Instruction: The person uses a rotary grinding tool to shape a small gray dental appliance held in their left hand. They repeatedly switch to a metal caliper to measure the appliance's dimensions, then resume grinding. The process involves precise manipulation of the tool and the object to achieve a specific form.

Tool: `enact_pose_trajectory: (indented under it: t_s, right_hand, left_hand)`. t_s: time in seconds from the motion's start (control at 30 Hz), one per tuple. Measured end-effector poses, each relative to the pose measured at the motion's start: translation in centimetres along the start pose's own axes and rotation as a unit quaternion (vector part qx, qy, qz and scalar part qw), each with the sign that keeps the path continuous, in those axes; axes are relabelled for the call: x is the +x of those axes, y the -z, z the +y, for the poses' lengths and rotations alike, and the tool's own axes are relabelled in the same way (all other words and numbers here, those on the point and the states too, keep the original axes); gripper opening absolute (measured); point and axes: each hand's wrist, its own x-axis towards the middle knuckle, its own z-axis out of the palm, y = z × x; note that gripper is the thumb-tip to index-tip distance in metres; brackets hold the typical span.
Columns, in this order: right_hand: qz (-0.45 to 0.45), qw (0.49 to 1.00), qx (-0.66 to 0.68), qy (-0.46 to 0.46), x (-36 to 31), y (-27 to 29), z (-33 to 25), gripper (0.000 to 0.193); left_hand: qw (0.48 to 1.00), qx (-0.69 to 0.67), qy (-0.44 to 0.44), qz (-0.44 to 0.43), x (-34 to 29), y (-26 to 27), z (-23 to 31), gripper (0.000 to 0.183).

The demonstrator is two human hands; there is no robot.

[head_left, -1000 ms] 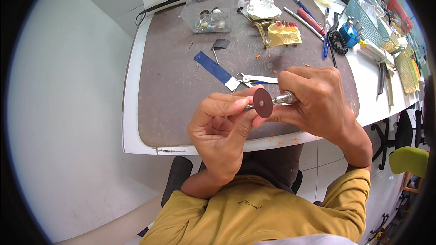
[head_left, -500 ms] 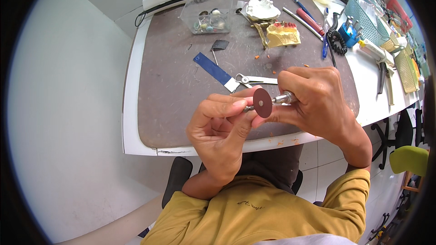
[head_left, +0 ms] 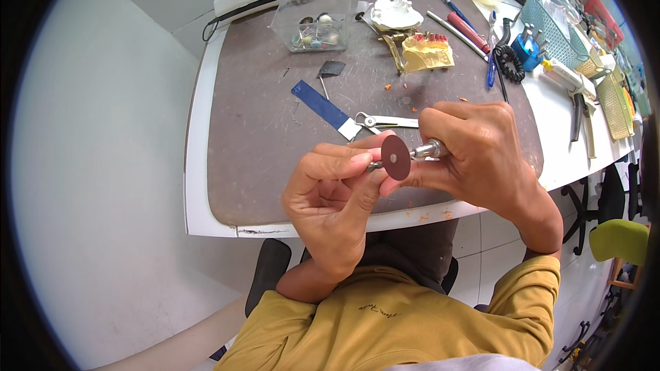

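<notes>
Near the table's front edge, my right hand point(head_left: 474, 154) is wrapped round a silver rotary handpiece point(head_left: 430, 149). A dark red-brown cutting disc point(head_left: 394, 159) sits on its tip, facing left. My left hand point(head_left: 330, 196) pinches a small shiny metal piece point(head_left: 373, 165) between thumb and fingers, right beside the disc; the disc and fingertips hide part of it, so its exact kind and whether it touches the disc cannot be made out. Just beyond my hands lie a metal caliper point(head_left: 388, 121) and a blue strip with a white end point(head_left: 320, 106).
Farther back stand a clear plastic box point(head_left: 285, 24) of small polishing bits, a white plaster cast point(head_left: 397, 14) and a yellow dental model point(head_left: 427, 55). Pens, a red-handled tool point(head_left: 469, 33), a blue bur holder point(head_left: 528, 51) and baskets point(head_left: 550, 24) line the right side.
Almost nothing differs. Both hands keep their grips and the disc stays beside the metal piece, with only a very slight shift of the view.
</notes>
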Motion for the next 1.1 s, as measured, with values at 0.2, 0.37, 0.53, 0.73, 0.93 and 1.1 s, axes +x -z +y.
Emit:
enact_pose_trajectory:
  t_s: [0.2,0.37,0.53,0.73,0.93,1.1]
  right_hand:
    - [0.0,1.0,0.001,0.004,0.03,-0.05,0.01,0.055]
    - [0.003,1.0,0.004,0.0,0.02,-0.1,0.07,0.055]
    - [0.005,1.0,-0.002,-0.012,0.0,-0.14,-0.02,0.056]
    - [-0.001,1.0,-0.002,-0.004,0.1,-0.02,-0.07,0.057]
    - [-0.001,1.0,0.002,0.001,0.05,-0.08,-0.04,0.056]
    - [-0.008,1.0,0.003,0.002,0.08,0.06,0.01,0.055]
  left_hand:
    - [0.999,0.032,0.01,0.015,-0.08,-0.28,0.18,0.016]
    - [0.999,0.031,0.006,0.01,-0.06,-0.26,0.13,0.016]
    - [1.0,0.004,0.0,0.003,0.0,-0.2,0.12,0.021]
    - [1.0,0.007,-0.017,-0.003,0.11,-0.15,0.08,0.022]
    - [1.0,0.005,-0.009,-0.008,0.1,-0.18,0.1,0.019]
    - [1.0,0.01,-0.015,-0.008,0.07,-0.1,0.03,0.019]
